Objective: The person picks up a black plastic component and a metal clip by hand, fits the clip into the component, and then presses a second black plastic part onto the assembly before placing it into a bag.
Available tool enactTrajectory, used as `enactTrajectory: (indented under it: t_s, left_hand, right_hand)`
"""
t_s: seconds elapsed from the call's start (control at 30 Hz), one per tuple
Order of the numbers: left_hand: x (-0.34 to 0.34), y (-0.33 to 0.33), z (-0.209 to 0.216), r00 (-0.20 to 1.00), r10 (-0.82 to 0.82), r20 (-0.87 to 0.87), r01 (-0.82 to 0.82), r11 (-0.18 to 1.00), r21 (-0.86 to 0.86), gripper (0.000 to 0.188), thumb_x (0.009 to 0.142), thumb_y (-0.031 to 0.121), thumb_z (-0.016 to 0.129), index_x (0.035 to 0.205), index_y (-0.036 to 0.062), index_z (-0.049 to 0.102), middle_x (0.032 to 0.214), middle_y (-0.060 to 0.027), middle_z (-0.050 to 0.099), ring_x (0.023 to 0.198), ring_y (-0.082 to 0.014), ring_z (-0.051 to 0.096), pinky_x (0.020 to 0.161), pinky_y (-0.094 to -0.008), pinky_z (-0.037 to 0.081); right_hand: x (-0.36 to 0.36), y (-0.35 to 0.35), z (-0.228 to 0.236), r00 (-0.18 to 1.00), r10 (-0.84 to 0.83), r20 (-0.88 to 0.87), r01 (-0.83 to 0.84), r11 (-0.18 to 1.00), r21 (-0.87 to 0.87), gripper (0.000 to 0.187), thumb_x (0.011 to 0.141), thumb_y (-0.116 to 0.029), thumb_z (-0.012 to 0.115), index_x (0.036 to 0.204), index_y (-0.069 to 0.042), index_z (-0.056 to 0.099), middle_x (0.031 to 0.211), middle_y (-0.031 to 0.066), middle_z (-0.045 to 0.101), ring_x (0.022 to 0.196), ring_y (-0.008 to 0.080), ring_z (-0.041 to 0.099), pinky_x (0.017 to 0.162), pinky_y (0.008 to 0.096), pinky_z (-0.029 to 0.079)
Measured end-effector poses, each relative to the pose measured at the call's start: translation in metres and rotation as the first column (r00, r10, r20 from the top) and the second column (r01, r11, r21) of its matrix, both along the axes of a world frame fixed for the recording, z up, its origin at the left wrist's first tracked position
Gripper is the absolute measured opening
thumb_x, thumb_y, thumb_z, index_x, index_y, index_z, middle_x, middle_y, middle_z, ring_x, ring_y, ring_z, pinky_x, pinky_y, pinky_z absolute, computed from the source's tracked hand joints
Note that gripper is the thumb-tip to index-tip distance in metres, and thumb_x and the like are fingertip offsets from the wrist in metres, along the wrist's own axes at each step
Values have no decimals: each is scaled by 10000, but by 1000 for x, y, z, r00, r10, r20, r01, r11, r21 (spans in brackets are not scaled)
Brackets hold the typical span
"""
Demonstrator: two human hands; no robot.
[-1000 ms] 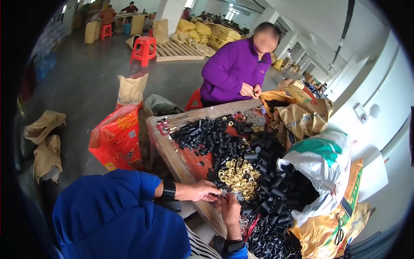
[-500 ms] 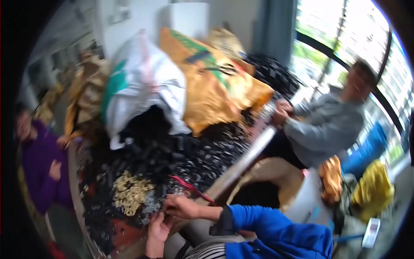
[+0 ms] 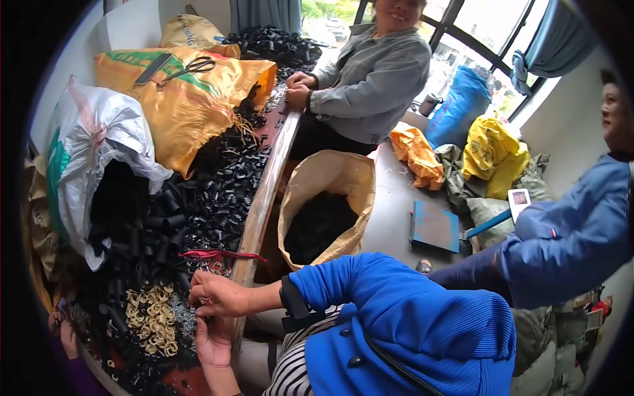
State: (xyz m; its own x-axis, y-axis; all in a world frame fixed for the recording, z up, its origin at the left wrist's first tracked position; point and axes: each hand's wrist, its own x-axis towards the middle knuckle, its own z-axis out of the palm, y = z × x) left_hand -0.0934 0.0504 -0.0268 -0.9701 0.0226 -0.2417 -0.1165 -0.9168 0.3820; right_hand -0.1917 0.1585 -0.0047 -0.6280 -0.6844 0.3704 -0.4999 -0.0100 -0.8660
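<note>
At the edge of the worktable, my right hand comes in from a blue sleeve with its fingers pinched together. Just below it is my left hand, palm partly up and fingers curled close to the right fingertips. Whatever lies between the fingers is too small to make out. Beside the hands are a heap of small grey metal pieces and a pile of pale yellow ring-shaped parts. Many short black tubular pieces cover the table. A red strap lies above my right hand.
A white sack spills black pieces; scissors rest on an orange sack. Right of the wooden table edge stands an open beige sack, then a blue platform scale. Co-workers sit across, stand right, and reach in at left.
My view has swung to the right, so the table and sacks sit further left. A person in blue by the scale has come into view. Both my hands stay close together.
</note>
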Motion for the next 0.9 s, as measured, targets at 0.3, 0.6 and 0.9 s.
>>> enactTrajectory:
  t_s: [0.3,0.6,0.9]
  left_hand:
    - [-18,6,8,991,-129,40,127,991,34,311,783,171,521,1070,77,449,1007,-55,524,852,-132,536,740,-276,477]
    - [-14,21,17,986,-135,101,135,991,0,231,812,153,466,1019,49,460,877,-20,541,755,-117,546,687,-276,490]
    - [-7,-1,-6,991,2,133,8,997,-77,219,813,186,461,997,69,481,852,-7,558,665,-98,548,551,-225,488]
  right_hand:
    - [6,34,21,905,-208,-372,195,978,-71,244,565,-246,673,715,-96,552,848,64,419,817,232,400,691,350,316]
    - [7,46,18,780,-184,-598,188,981,-57,273,601,-310,635,735,-97,530,877,74,417,814,236,393,699,357,301]
    - [-12,18,-4,859,-91,-505,42,993,-109,284,655,-275,588,833,-74,496,891,93,419,803,254,400,686,360,323]
